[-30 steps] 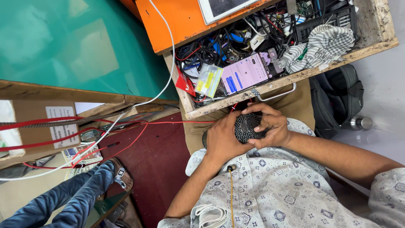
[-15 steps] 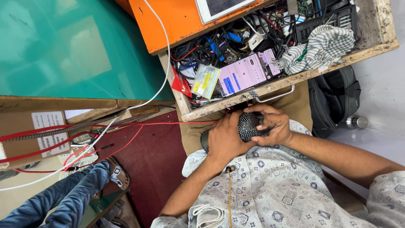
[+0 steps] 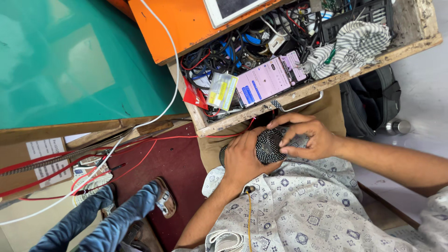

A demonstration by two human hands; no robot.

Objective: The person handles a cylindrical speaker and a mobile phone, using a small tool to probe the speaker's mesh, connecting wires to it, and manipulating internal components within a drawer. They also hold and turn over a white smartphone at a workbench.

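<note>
The speaker (image 3: 268,145) has tilted slightly; left hand (image 3: 242,158) grips it, right hand (image 3: 310,137) fingers its grille below the drawer's front edge (image 3: 326,84); still unopened.

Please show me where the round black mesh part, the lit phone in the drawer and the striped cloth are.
round black mesh part (image 3: 268,145), head view, middle of its dotted face.
lit phone (image 3: 268,80), head view, centre of its screen.
striped cloth (image 3: 355,46), head view, its bunched middle.
</note>
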